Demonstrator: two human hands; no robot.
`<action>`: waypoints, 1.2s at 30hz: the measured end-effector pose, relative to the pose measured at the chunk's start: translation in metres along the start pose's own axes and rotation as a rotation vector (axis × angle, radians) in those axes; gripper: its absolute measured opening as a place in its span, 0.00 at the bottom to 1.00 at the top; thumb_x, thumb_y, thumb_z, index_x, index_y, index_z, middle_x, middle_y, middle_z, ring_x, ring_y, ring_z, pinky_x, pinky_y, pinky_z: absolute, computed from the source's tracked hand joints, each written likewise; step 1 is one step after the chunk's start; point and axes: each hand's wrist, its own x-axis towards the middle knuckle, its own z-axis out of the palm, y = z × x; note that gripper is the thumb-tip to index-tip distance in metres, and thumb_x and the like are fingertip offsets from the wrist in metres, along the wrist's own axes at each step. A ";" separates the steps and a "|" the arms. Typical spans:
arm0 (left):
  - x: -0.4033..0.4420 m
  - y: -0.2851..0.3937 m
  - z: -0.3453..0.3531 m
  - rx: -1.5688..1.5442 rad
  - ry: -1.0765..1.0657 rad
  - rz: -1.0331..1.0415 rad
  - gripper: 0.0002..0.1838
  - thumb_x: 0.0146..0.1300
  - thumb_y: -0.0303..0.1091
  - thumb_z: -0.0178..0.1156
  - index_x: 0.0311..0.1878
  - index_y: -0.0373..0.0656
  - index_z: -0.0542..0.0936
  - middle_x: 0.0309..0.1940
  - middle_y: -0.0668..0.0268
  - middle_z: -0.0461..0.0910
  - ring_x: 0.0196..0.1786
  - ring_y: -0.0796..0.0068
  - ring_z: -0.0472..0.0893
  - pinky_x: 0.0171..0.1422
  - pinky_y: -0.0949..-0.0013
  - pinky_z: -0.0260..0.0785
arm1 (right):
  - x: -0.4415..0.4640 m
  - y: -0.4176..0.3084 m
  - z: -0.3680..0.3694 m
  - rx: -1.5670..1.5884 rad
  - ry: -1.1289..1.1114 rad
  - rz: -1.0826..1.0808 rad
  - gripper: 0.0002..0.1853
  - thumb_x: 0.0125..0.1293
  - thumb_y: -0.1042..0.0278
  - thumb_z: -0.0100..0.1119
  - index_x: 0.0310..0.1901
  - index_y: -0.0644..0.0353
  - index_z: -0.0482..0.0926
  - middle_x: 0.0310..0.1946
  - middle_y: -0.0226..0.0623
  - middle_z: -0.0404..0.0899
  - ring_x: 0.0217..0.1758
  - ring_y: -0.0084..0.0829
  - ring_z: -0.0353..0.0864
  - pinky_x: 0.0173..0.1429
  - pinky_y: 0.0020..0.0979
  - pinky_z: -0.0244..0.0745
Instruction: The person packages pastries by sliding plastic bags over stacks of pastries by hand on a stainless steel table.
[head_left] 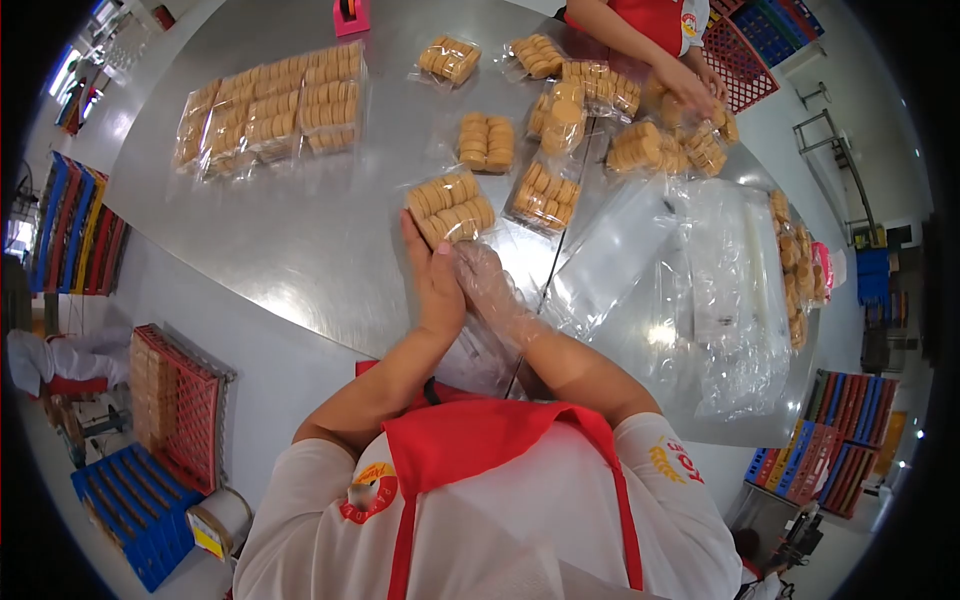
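The pack (450,207) lies just past the fingertips of both hands, over the table (250,262). The left hand (433,283) has hold of it in a loose cup, fingers stretched along its left side and thumb against its near edge. The right hand (485,278) is half curled at its near right corner, touching the plastic; whether those fingers grip anything I cannot tell, since clear film covers them, and whether that film is a glove or the bag's end is unclear. The pack's underside is hidden, so whether it rests on the table or is raised cannot be told. It holds two rows of round, golden biscuits stood on edge, side by side, under shiny clear film. Just beyond the pack is a second pack (486,142); near its right side is a third (545,196). Well to the left of the pack stands a block of packs (270,112). To its right lie flat bags (735,265), with loose biscuits (790,255) farther out. Beyond it to the right, a co-worker's hand (685,88) reaches among more biscuits, the body cut off by the frame.
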 end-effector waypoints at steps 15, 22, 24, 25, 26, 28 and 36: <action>-0.011 -0.001 -0.036 0.320 -0.072 0.424 0.24 0.71 0.32 0.49 0.69 0.43 0.72 0.74 0.51 0.59 0.78 0.48 0.54 0.79 0.52 0.49 | -0.047 0.042 -0.014 -0.878 -0.026 -0.589 0.16 0.74 0.68 0.53 0.57 0.68 0.78 0.51 0.49 0.81 0.56 0.49 0.80 0.63 0.43 0.73; 0.015 0.053 -0.046 0.682 -0.618 0.742 0.10 0.61 0.28 0.63 0.46 0.49 0.84 0.64 0.58 0.74 0.74 0.43 0.61 0.76 0.48 0.56 | -0.177 -0.070 -0.089 -0.251 0.021 0.326 0.16 0.76 0.57 0.54 0.42 0.64 0.82 0.33 0.40 0.81 0.38 0.34 0.82 0.44 0.34 0.77; 0.020 0.063 -0.033 0.578 -0.565 0.570 0.07 0.64 0.28 0.61 0.43 0.46 0.84 0.63 0.61 0.75 0.73 0.47 0.63 0.73 0.50 0.59 | -0.204 -0.060 -0.109 -0.054 0.358 0.435 0.14 0.76 0.59 0.56 0.41 0.63 0.82 0.29 0.32 0.78 0.28 0.21 0.76 0.32 0.26 0.72; 0.022 0.071 -0.027 0.526 -0.539 0.480 0.05 0.66 0.29 0.60 0.42 0.45 0.84 0.63 0.62 0.75 0.72 0.49 0.64 0.72 0.51 0.61 | -0.207 -0.068 -0.115 -0.010 0.464 0.386 0.13 0.75 0.60 0.57 0.41 0.62 0.82 0.28 0.30 0.77 0.26 0.18 0.73 0.29 0.24 0.69; 0.031 0.084 -0.025 0.323 -0.552 0.208 0.06 0.68 0.32 0.59 0.44 0.45 0.82 0.63 0.63 0.75 0.69 0.53 0.67 0.70 0.49 0.63 | -0.204 -0.078 -0.121 0.032 0.569 0.337 0.11 0.74 0.62 0.58 0.41 0.62 0.82 0.27 0.28 0.76 0.23 0.15 0.69 0.27 0.21 0.66; 0.042 0.121 -0.024 0.014 -0.524 -0.234 0.08 0.71 0.37 0.58 0.48 0.46 0.79 0.62 0.65 0.75 0.63 0.59 0.71 0.65 0.45 0.67 | -0.199 -0.092 -0.125 0.057 0.634 0.304 0.11 0.74 0.62 0.58 0.41 0.62 0.81 0.27 0.28 0.76 0.24 0.15 0.69 0.27 0.22 0.66; 0.024 0.117 -0.027 -0.043 -0.596 -0.677 0.17 0.70 0.37 0.56 0.60 0.46 0.75 0.63 0.61 0.73 0.68 0.58 0.69 0.65 0.35 0.66 | -0.182 -0.037 -0.105 0.162 0.421 0.274 0.20 0.64 0.77 0.58 0.59 0.63 0.76 0.42 0.34 0.77 0.39 0.23 0.75 0.43 0.26 0.73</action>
